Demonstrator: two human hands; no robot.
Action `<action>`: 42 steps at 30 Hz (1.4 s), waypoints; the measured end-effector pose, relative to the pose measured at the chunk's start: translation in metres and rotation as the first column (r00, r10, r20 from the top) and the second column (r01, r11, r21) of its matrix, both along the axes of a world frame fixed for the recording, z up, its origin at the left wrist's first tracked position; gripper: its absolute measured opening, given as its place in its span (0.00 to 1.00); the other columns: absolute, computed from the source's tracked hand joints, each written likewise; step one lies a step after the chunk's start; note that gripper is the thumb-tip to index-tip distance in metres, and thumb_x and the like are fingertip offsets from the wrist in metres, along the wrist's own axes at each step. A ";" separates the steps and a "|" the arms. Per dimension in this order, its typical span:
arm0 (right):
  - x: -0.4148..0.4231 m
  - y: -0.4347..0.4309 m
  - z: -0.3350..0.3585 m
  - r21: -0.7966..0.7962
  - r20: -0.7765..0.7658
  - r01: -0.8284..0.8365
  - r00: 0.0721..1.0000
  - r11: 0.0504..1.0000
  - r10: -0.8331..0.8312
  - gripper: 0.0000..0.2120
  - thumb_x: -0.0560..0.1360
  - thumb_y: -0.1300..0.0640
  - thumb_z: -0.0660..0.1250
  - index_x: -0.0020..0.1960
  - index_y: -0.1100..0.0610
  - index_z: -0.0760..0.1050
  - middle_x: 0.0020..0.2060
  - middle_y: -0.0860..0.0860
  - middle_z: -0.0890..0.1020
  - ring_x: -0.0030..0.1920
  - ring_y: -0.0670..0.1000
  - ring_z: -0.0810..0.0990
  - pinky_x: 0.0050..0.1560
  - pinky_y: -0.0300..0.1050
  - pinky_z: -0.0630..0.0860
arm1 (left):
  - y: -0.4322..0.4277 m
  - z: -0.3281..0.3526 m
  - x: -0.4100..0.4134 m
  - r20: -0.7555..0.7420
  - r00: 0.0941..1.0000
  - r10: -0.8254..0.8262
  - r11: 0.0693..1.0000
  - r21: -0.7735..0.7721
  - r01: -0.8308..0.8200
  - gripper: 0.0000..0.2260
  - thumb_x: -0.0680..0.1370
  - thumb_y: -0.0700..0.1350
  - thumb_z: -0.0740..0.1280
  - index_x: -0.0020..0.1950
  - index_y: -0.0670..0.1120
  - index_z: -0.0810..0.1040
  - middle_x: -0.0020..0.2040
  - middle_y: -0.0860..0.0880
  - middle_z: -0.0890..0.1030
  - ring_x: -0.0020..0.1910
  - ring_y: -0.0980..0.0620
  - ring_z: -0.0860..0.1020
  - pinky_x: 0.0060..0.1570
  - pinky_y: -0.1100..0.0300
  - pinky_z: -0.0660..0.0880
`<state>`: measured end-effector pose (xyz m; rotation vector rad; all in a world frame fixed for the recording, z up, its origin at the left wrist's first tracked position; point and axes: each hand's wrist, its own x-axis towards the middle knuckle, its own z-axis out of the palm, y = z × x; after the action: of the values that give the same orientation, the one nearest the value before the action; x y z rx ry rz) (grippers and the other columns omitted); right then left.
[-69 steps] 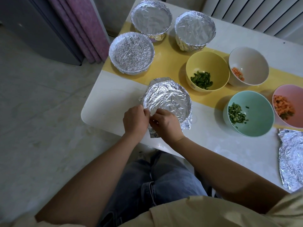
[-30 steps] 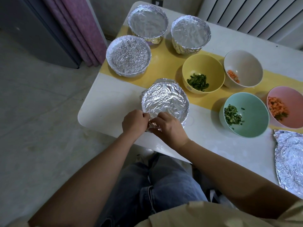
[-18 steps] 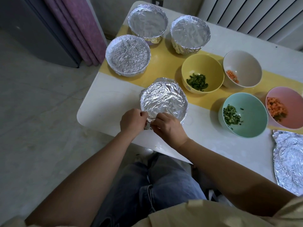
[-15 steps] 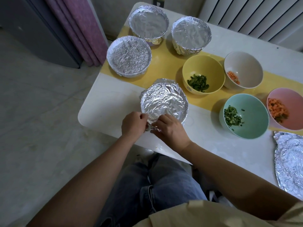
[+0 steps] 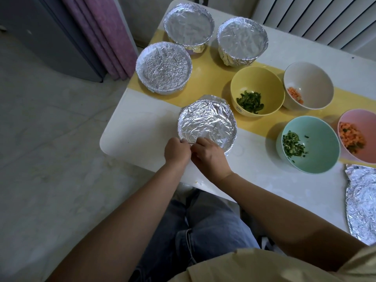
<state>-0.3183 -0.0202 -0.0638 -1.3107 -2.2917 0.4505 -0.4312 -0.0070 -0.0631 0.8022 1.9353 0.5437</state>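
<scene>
Small bluish mark low on side of yellow bowl [image 5: 257,86], too tiny to read. Centre of frame: foil-covered bowl [image 5: 207,121] on white desk [image 5: 138,135], just below yellow runner [image 5: 205,82]. At its near rim: left grip [image 5: 177,150] & right grip [image 5: 209,154] side by side, touching, fingers curled, both pinching the foil edge. Fingertips mostly hidden behind knuckles.

Upper centre, on runner: 3 more foil-topped bowls [image 5: 163,67] [image 5: 188,27] [image 5: 242,38]. Right of centre: yellow bowl w/ green strips, beige bowl [image 5: 308,78] w/ orange bits, mint bowl [image 5: 317,143] w/ chopped greens, pink bowl [image 5: 364,123] w/ orange & green dice, cut by right edge. Lower right: loose foil sheet [image 5: 360,202] flat on desk. Upper left: purple curtain [image 5: 101,33]. Upper right: white radiator [image 5: 315,17]. Bottom: forearms, jeans [image 5: 203,231].

Vs 2.3 s ago: loose foil flap below near rim now out of sight under the grips. Bowl in same spot, grips closer together at same rim.
</scene>
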 end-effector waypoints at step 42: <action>0.012 0.007 -0.008 0.048 -0.006 -0.082 0.997 0.996 0.082 0.09 0.72 0.60 0.64 0.35 0.61 0.78 0.32 0.54 0.75 0.33 0.56 0.74 0.30 0.46 0.69 | 0.003 0.018 0.000 0.278 0.958 0.071 0.983 -0.184 -0.019 0.13 0.79 0.37 0.55 0.57 0.40 0.77 0.53 0.36 0.81 0.47 0.40 0.81 0.43 0.51 0.82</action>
<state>-0.3063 -0.0132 -0.0721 -1.1934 -2.3415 0.4254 -0.4317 -0.0040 -0.0450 0.5341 1.7114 0.4756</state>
